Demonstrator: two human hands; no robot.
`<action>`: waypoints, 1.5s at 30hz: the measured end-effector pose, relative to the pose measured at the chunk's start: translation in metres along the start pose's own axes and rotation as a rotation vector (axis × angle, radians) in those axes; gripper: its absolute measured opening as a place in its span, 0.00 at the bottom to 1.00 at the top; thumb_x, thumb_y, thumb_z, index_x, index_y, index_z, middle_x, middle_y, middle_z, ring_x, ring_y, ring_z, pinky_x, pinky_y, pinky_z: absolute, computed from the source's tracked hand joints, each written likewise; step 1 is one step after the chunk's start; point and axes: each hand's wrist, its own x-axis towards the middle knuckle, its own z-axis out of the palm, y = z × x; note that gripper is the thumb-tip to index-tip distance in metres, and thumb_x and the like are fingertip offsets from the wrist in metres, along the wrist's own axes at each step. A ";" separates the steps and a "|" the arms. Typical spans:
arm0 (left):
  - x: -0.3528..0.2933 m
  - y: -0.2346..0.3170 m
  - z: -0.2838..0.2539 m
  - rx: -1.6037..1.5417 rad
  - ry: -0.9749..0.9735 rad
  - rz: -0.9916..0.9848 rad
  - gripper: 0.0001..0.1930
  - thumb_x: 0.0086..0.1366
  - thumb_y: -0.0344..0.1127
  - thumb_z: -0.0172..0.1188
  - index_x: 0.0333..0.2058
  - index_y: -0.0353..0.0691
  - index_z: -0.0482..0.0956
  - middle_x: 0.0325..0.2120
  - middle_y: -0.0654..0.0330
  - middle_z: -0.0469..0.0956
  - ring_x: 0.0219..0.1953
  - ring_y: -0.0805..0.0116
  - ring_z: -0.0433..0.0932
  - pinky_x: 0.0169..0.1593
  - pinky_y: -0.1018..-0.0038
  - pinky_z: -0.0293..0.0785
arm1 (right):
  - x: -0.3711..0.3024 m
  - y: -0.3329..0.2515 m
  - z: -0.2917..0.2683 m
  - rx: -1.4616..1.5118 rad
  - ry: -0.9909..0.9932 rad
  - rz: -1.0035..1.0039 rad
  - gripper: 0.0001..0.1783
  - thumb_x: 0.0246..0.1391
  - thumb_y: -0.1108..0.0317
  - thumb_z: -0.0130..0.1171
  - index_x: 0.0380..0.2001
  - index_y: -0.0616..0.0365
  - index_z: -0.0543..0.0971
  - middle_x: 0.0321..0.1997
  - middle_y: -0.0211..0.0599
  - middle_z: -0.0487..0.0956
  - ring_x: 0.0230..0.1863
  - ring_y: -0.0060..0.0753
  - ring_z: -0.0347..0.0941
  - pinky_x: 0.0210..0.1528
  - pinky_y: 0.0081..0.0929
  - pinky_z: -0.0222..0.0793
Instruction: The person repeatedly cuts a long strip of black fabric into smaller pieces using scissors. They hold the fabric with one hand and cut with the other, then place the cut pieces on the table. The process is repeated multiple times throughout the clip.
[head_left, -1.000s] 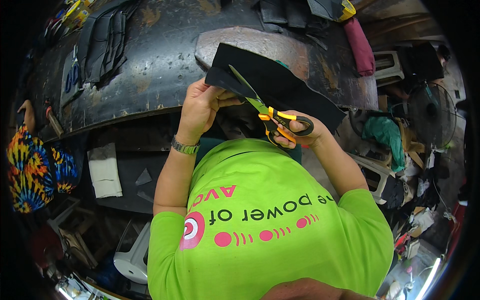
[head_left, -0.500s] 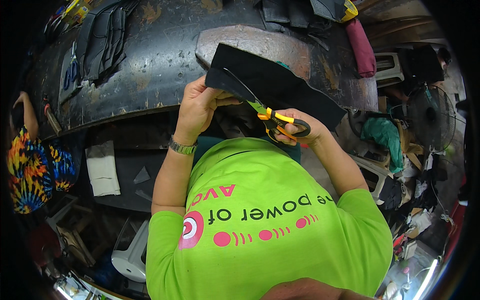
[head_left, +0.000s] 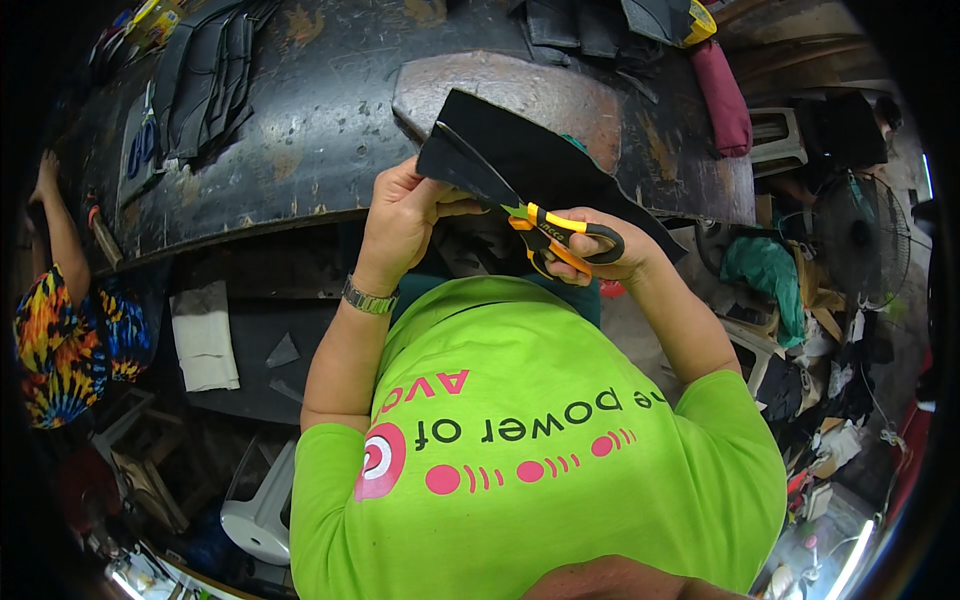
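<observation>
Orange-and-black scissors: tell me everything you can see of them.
The scissors have black handles with orange parts, apparently plastic, and long, slim blades that look like metal, greenish near the pivot. The right hand grips the handles, holding them in the air in front of the green shirt. One blade lies across the black cloth, its tip pointing up and left in the picture. The other blade is mostly hidden, so how wide they stand open is unclear.
</observation>
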 end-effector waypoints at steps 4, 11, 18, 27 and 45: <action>-0.001 -0.001 -0.001 0.007 0.027 -0.011 0.11 0.71 0.29 0.47 0.42 0.31 0.77 0.39 0.51 0.81 0.40 0.61 0.82 0.44 0.64 0.81 | 0.001 -0.002 -0.001 -0.074 0.015 0.004 0.32 0.46 0.49 0.69 0.44 0.65 0.74 0.21 0.31 0.73 0.16 0.14 0.65 0.15 0.11 0.57; -0.001 -0.009 0.010 -0.046 0.193 0.052 0.10 0.70 0.28 0.48 0.42 0.31 0.77 0.34 0.56 0.81 0.35 0.67 0.82 0.41 0.71 0.81 | 0.003 -0.016 0.013 -0.252 0.141 -0.007 0.20 0.47 0.59 0.67 0.36 0.62 0.75 0.18 0.28 0.72 0.14 0.15 0.65 0.15 0.13 0.56; 0.005 -0.007 -0.007 -0.125 0.125 -0.028 0.10 0.69 0.30 0.50 0.43 0.32 0.77 0.33 0.59 0.81 0.32 0.73 0.81 0.37 0.76 0.80 | -0.052 -0.052 -0.013 -0.438 0.665 -0.272 0.14 0.45 0.66 0.68 0.32 0.58 0.76 0.18 0.24 0.73 0.15 0.13 0.67 0.16 0.11 0.60; 0.007 -0.018 -0.004 -0.160 0.160 -0.075 0.11 0.69 0.30 0.51 0.46 0.33 0.75 0.36 0.58 0.81 0.35 0.71 0.81 0.39 0.73 0.81 | -0.090 -0.048 -0.134 -1.143 1.380 0.007 0.15 0.42 0.65 0.68 0.21 0.59 0.72 0.15 0.32 0.71 0.15 0.23 0.68 0.19 0.23 0.64; 0.014 -0.003 0.025 -0.363 -0.017 0.094 0.15 0.70 0.30 0.48 0.53 0.36 0.70 0.44 0.54 0.79 0.43 0.64 0.80 0.45 0.74 0.77 | -0.040 -0.016 0.033 -0.071 -0.103 -0.126 0.50 0.43 0.60 0.68 0.66 0.56 0.53 0.47 0.38 0.74 0.45 0.29 0.73 0.48 0.30 0.71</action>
